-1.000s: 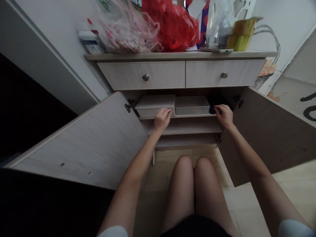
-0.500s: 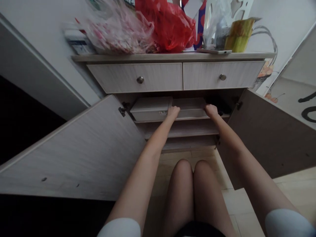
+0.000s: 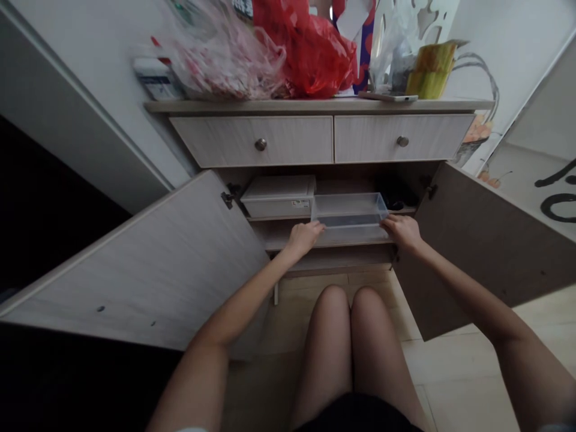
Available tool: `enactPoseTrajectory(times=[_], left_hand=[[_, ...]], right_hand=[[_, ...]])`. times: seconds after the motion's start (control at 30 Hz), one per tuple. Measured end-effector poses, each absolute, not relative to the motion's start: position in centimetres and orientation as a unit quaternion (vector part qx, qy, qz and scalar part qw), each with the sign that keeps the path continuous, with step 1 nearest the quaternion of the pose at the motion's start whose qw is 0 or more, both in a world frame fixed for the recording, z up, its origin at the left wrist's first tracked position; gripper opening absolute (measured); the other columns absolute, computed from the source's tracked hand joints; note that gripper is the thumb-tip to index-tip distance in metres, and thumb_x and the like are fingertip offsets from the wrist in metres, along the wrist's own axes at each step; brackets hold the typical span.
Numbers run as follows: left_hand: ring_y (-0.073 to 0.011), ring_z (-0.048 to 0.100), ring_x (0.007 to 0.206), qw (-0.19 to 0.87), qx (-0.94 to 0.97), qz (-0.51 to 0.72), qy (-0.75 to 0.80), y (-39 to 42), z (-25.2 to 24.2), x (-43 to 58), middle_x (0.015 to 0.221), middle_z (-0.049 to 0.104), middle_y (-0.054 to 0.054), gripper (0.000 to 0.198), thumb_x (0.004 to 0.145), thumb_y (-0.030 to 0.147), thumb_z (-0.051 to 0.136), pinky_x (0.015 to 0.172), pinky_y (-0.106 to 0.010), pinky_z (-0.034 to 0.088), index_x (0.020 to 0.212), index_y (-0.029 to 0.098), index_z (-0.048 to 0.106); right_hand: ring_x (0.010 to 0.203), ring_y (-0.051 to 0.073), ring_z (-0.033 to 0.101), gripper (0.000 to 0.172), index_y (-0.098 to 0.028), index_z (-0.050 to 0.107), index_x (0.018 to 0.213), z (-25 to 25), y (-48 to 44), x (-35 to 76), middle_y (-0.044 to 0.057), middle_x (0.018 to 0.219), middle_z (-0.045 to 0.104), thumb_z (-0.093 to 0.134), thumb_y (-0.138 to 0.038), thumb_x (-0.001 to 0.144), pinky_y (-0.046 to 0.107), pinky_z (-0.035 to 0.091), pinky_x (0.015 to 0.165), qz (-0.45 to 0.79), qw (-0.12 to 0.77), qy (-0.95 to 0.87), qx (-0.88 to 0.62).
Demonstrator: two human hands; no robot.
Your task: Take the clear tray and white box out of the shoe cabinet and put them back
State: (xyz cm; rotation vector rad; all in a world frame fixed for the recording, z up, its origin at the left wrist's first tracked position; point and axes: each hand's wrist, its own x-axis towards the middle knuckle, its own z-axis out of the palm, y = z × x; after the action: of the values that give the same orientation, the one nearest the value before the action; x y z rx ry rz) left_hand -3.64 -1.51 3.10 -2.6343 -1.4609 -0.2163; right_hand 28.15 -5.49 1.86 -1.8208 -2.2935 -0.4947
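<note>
A clear plastic box (image 3: 348,210) without a lid sticks halfway out of the cabinet's top shelf (image 3: 279,218). My left hand (image 3: 304,236) grips its near left corner and my right hand (image 3: 402,231) grips its near right corner. A second, lidded pale box (image 3: 279,195) sits on the same shelf to the left. Something dark (image 3: 396,193) lies at the shelf's right end, too dim to name.
Both cabinet doors, the left door (image 3: 148,264) and the right door (image 3: 486,240), stand wide open. Two shut drawers (image 3: 333,139) are above the shelves. On top lie a red bag (image 3: 310,51), a pinkish bag (image 3: 225,57) and a phone (image 3: 387,96). My knees (image 3: 348,312) are below.
Both hands moved from the shelf's outer parts onto the clear box, closed on its sides and drew it forward out of the shelf toward me.
</note>
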Motion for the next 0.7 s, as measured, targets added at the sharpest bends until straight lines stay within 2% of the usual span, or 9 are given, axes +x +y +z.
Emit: enactPoseTrajectory(times=[0.27,0.47,0.7], left_hand=[[-0.0194,0.067,0.070,0.082,-0.884,-0.053,-0.456,-11.1,-3.2,-7.0,0.099,0.072,-0.009,0.034,0.093,0.015,0.043,0.059,-0.029,0.046,0.114,0.022,0.070],[-0.0172,0.065,0.070,0.076,-0.895,-0.071,-0.434,-14.1,-6.0,-8.2,0.096,0.072,-0.008,0.038,0.090,0.008,0.042,0.062,-0.027,0.047,0.112,0.022,0.070],[-0.0161,0.065,0.068,0.038,-0.899,-0.086,-0.428,-14.7,-7.6,-8.8,0.101,0.072,-0.008,0.035,0.092,0.011,0.043,0.061,-0.027,0.048,0.112,0.020,0.070]], right_hand=[[0.081,0.014,0.064,0.026,-0.024,0.073,0.099,-2.5,-15.6,26.4,0.003,0.091,0.071,0.047,-0.023,0.099,0.024,0.036,0.064,-0.131,0.089,-0.807,-0.569],[0.074,0.013,0.062,0.028,-0.024,0.074,0.098,-4.3,-18.5,25.8,0.003,0.086,0.070,0.046,-0.021,0.099,0.023,0.035,0.061,-0.119,0.103,-0.812,-0.562],[0.077,0.014,0.065,0.028,-0.024,0.072,0.102,-5.2,-19.3,25.0,0.004,0.093,0.070,0.045,-0.018,0.098,0.023,0.039,0.062,-0.074,0.036,-0.807,-0.584]])
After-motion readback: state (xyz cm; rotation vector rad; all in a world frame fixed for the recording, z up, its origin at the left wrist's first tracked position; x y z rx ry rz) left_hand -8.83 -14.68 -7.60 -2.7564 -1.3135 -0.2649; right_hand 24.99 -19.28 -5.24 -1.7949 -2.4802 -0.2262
